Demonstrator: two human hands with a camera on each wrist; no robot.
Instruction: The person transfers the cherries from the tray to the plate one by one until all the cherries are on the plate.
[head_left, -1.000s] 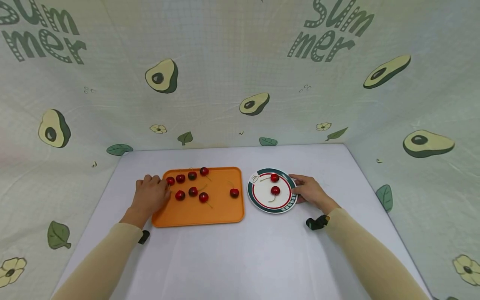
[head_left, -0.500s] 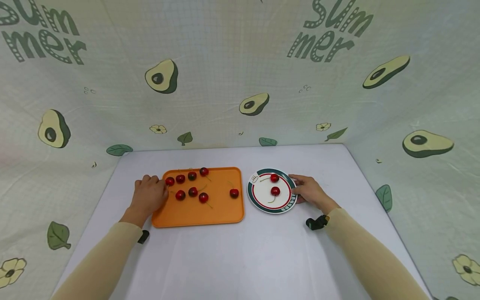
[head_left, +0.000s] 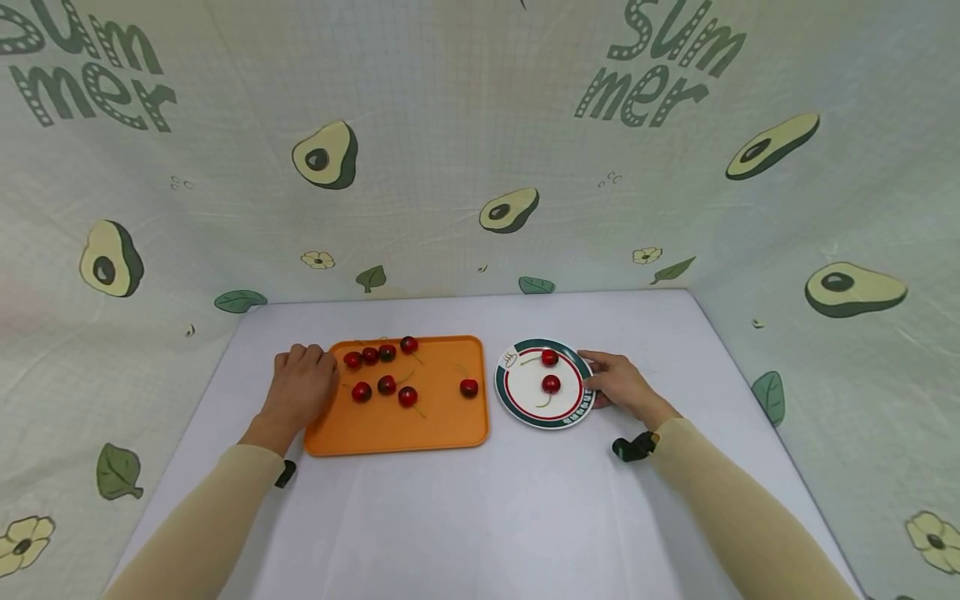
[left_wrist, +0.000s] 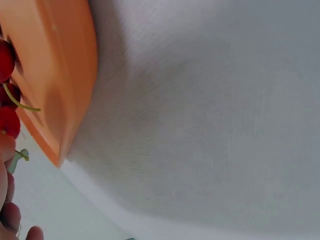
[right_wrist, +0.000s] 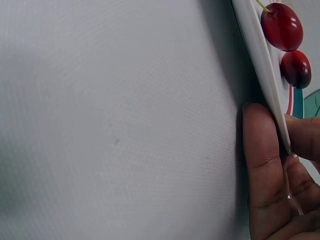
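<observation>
On white, fine-woven table [head_left: 480, 517] | smooth orange round-cornered tray [head_left: 397, 433]: eight glossy, thin-stemmed, round dark-red cherries [head_left: 407, 396] | circular white plate [head_left: 525, 390], green-banded: two more | right grip [head_left: 621, 385] pinched on plate rim | left grip [head_left: 300, 387] at tray's left edge; closure, hold cannot be told

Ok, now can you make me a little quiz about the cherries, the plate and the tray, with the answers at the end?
1. Which hand grips the edge of the plate?
2. True or false: more cherries lie on the tray than on the plate.
3. What colour is the tray? A) green B) orange C) blue

Key: 1. The right hand. 2. True, eight against two. 3. B.
</observation>
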